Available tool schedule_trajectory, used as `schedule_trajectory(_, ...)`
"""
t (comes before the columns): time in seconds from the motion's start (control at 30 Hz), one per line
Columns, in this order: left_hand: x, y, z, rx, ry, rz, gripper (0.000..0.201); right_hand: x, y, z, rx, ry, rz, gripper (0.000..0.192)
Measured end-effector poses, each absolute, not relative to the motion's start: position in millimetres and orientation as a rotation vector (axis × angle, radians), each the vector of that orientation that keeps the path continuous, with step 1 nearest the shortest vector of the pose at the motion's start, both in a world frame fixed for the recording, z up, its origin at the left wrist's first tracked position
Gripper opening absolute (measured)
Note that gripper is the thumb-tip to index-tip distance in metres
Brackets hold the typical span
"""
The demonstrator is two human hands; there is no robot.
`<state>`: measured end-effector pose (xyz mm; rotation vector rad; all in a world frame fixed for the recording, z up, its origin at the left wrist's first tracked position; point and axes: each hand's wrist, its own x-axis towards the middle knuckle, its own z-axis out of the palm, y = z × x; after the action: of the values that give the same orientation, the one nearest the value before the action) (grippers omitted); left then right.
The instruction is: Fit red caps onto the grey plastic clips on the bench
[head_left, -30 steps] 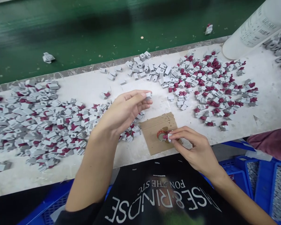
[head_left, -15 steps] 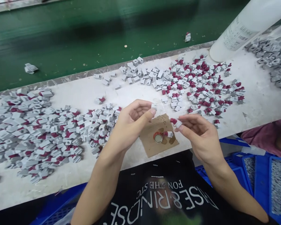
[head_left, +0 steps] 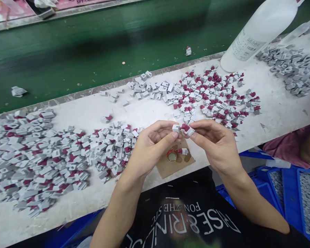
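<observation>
Since a second ago both hands have risen and met above the card (head_left: 170, 167): left hand (head_left: 151, 146) pinches a grey block (head_left: 176, 128), right hand (head_left: 215, 143) pinches a red-tipped block (head_left: 187, 129) at its 3 o'clock, nearly touching, so joining looks underway.

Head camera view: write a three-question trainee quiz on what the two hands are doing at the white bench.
1. True or false: the left hand pinches a small plain grey plastic block.
2. What does the right hand hold? A) a grey block with a dark red tip; B) the white plastic bottle; C) nothing.
3. Fill in: the red-rimmed metal bottle cap lies on a brown ____ square.

Key: 1 true; 2 A; 3 cardboard.
</observation>
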<state>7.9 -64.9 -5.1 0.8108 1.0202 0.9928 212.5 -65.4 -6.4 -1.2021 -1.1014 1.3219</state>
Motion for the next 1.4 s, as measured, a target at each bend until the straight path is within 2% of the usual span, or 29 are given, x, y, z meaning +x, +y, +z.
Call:
schedule_trajectory(0.43, 11, -63, -5, 0.814, 0.998, 0.993, 0.012, 213, -64, -3, -1.156, -1.101, 1.407, 0.01)
schedule_trajectory(0.93, 2, -47, 14, 1.203, 1.112, 0.847, 0.009, 217, -47, -5, -1.135, -1.218, 1.513, 0.017)
schedule_trajectory(1.07, -12, -14, 17, 1.462, 1.225, 0.699, 0.015, 214, -32, -11, -1.213, -1.304, 1.446, 0.024)
schedule_trajectory(1.17, -27, 29, 12, 1.516, 1.47, 0.797, 0.016, 216, -23, -12, -1.294, -1.308, 1.331, 0.03)
schedule_trajectory(1.3, -54, 97, -2, 1.328, 1.882, 0.923, 0.01, 223, -22, -14, -1.364, -1.317, 1.284, 0.026)
schedule_trajectory(1.4, -71, 140, -16, 1.276, 2.051, 0.908, 0.016, 228, -28, -15, -1.381, -1.345, 1.268, 0.023)
